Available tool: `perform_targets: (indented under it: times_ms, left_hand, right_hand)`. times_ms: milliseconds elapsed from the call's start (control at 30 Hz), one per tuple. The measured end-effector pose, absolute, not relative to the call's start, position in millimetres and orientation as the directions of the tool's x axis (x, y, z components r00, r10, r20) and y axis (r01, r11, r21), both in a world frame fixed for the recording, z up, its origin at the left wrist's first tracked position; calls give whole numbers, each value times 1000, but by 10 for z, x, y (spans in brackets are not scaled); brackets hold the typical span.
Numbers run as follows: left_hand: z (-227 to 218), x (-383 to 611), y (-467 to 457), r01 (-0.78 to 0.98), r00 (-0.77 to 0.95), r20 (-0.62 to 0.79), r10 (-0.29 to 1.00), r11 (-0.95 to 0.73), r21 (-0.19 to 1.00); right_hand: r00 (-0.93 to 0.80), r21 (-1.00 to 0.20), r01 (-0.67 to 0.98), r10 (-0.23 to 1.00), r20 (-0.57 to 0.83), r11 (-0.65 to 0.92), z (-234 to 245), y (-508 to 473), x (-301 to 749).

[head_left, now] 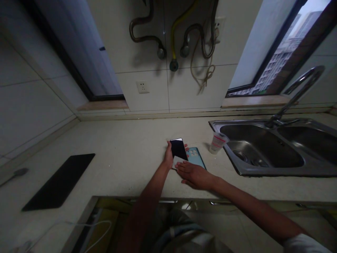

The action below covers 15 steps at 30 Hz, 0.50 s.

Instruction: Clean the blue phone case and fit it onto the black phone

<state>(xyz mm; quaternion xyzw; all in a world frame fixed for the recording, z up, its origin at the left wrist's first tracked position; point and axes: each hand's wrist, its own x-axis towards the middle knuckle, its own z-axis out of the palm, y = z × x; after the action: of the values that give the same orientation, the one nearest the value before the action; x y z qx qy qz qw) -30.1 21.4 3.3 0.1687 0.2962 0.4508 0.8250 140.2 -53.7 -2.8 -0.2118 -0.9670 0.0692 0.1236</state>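
Observation:
My left hand (168, 154) is wrapped around a black smartphone (178, 148); its thumb lies along the left edge and fingertips show past the right edge. The phone's dark screen faces up, with a bright reflection at the top. My right hand (193, 174) presses a small white cloth or tissue (177, 161) onto the lower part of the screen, its fingers laid close together over it. A light blue phone case (196, 158) lies on the counter just right of the phone, partly hidden by my right hand. Its camera cutouts face up.
A plastic cup (218, 143) with red print stands beside the steel double sink (237, 173) and its curved faucet (297, 95). A black flat mat or panel (61, 181) lies on the pale counter (126, 151) at left. A white cable (97, 223) hangs over the front edge.

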Motion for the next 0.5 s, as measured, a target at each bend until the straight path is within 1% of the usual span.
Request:
perform_targets:
  times_ms: [133, 200, 267, 400, 500]
  left_hand:
    - [14, -287, 208, -647, 495, -288, 819, 569, 508]
    - [6, -277, 212, -671, 489, -267, 830, 554, 493]
    - [3, -265, 215, -689, 450, -278, 849, 528, 497]
    - [21, -251, 200, -702, 378, -284, 881, 473, 532]
    - [43, -254, 178, -735, 339, -249, 908, 420, 532]
  right_hand:
    - [-783, -186, 525, 557, 277, 830, -7, -411, 1455]
    - [-723, -191, 582, 610, 323, 790, 13, -239, 1440]
    - [-678, -192, 618, 640, 360, 763, 57, -33, 1390]
    - [-644, -184, 645, 657, 392, 742, 194, 276, 1183]
    - [-707, -145, 603, 610, 357, 784, 263, 307, 1022]
